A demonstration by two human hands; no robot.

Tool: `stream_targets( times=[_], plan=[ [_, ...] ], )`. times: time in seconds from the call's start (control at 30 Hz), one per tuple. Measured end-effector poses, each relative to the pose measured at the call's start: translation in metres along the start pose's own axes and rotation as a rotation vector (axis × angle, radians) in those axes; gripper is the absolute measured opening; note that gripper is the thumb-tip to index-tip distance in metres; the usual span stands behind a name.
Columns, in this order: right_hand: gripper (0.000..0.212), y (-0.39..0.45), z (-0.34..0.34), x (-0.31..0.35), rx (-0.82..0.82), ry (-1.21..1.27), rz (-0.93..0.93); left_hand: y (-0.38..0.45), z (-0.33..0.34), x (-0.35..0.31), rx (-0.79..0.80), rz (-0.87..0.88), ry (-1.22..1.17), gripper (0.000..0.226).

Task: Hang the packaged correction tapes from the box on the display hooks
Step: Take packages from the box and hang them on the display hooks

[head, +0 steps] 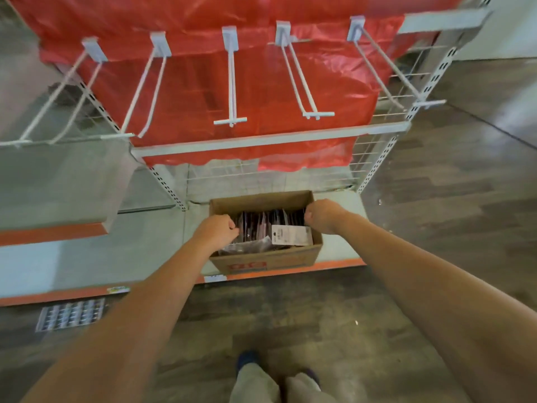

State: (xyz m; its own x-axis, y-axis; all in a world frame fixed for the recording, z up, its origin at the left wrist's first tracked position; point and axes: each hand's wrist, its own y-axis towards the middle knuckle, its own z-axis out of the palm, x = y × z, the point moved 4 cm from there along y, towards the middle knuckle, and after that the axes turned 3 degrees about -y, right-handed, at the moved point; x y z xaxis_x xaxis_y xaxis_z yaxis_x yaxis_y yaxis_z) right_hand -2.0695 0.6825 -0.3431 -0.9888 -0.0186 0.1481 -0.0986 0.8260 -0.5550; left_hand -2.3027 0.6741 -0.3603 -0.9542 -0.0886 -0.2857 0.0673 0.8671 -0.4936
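An open cardboard box (267, 264) stands on the low white shelf base (87, 263), filled with several packaged correction tapes (261, 225) standing on edge. One package (290, 235) shows its white back at the front right. My left hand (218, 228) curls over the box's left rim. At the right rim, my right hand (322, 215) grips near the back corner. Above, several white display hooks, among them hook (231, 82) and hook (299, 80), jut out bare.
A red plastic sheet (203, 24) covers the rack's back behind the hooks. A white crossbar (261, 141) runs below them. A flat blister sheet (69, 314) lies on the wooden floor at left. My feet (276, 379) stand before the shelf.
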Motion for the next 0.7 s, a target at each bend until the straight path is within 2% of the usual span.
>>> stream_targets(
  times=[0.27,0.43,0.57,0.63,0.7],
  plan=[
    [0.03,0.118,0.115,-0.008,0.083,0.014,0.042,0.107,0.095,0.066,-0.007,-0.085,-0.048,0.034],
    [0.035,0.202,0.179,-0.034,0.036,-0.068,0.013,0.191,0.157,0.092,-0.029,-0.092,-0.1,0.034],
    [0.054,0.265,0.232,-0.046,0.042,-0.07,-0.015,0.255,0.201,0.11,0.009,-0.113,-0.155,0.018],
    [0.068,0.289,0.248,-0.048,0.078,-0.11,-0.053,0.281,0.22,0.117,0.08,-0.168,-0.177,0.033],
    [0.076,0.305,0.253,-0.05,0.108,-0.049,-0.078,0.3,0.236,0.123,0.159,-0.214,-0.197,0.043]
  ],
)
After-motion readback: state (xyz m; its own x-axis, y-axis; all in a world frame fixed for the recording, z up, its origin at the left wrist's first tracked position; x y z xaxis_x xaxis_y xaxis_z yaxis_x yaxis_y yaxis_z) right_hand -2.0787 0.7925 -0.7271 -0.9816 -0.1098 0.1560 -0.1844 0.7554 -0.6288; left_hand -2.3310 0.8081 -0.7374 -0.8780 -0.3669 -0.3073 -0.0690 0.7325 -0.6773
